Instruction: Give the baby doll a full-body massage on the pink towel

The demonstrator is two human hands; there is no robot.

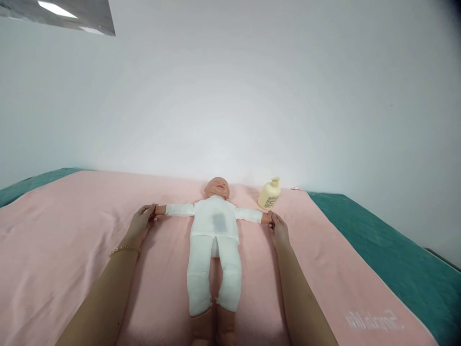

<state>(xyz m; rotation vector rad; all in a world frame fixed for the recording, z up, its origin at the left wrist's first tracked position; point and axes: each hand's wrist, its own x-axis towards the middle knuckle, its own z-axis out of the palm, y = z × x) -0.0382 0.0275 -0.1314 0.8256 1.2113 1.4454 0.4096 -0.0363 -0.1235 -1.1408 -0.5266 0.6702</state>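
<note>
A baby doll (215, 223) with a white cloth body lies on its back, head away from me and both arms stretched out sideways. My left hand (142, 222) pinches the doll's hand at the end of its arm on the left. On the other side, my right hand (280, 229) has its fingers closed around the doll's other hand. A grey patch marks the doll's chest. Just beyond my right hand stands a pale yellow pump bottle (269, 193) with dark print.
Under the doll spreads a pink blanket (72, 240), wrinkled at the left, with lettering at its lower right. A green surface (378, 245) shows past the blanket's sides. A white wall (230, 96) rises directly behind, with a reflective panel (72, 14) at upper left.
</note>
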